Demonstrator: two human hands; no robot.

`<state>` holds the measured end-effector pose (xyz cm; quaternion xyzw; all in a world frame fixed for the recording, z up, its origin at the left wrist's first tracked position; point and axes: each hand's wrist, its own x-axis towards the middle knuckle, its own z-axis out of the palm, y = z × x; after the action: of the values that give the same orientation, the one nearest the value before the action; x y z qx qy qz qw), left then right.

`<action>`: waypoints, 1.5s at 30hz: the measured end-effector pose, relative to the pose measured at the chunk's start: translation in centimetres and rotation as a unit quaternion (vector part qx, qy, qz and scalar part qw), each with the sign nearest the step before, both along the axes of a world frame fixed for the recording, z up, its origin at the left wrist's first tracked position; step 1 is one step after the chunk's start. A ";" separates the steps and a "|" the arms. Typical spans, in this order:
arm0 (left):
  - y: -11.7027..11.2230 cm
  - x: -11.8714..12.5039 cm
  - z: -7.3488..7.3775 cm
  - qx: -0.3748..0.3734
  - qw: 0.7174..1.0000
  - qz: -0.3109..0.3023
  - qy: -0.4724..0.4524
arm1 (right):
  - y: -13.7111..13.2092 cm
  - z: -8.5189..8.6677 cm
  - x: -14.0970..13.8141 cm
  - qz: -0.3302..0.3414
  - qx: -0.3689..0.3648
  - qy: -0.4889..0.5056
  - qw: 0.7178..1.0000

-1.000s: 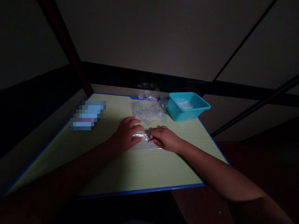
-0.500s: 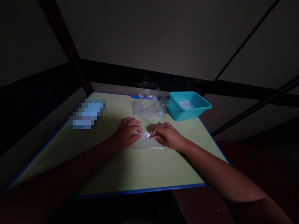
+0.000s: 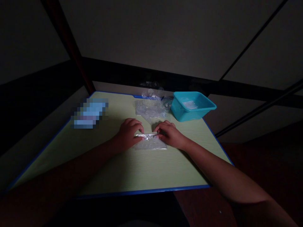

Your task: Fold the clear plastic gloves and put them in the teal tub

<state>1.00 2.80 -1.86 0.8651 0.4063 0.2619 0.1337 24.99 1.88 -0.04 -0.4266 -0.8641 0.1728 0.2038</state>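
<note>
A folded piece of clear plastic (image 3: pixel 151 144), perhaps a thin bag or glove, lies flat on the table in front of me. Its far edge is bunched and shiny. My left hand (image 3: pixel 129 134) grips that edge at the left, thumb on the near side and forefinger curled over the far side. At the right end my right hand (image 3: pixel 169 134) does the same, its fingers bent. Behind both hands lies a loose heap of crumpled clear plastic (image 3: pixel 151 108), with rounded finger-like shapes at its back.
A teal plastic basket (image 3: pixel 193 113) holding a whitish flat piece (image 3: pixel 190 105) stands at the back right. On the left lies a blurred-out blue rectangular thing (image 3: pixel 91 113). The pale table (image 3: pixel 142 173) has a blue rim, and a wall rises behind it.
My thumbs and forefingers have spread a little further apart at the plastic's far edge. More of the shiny fold shows between them. The heap and basket stay put.
</note>
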 end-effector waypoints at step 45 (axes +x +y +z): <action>1.4 -1.3 -0.3 -0.030 0.999 0.023 0.004 | 0.6 -1.1 -0.2 0.027 -0.001 0.004 1.000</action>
<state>-0.26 4.15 -2.16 0.8523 0.4340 0.2496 0.1519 24.82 2.43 -1.15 -0.4029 -0.8742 0.1809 0.2016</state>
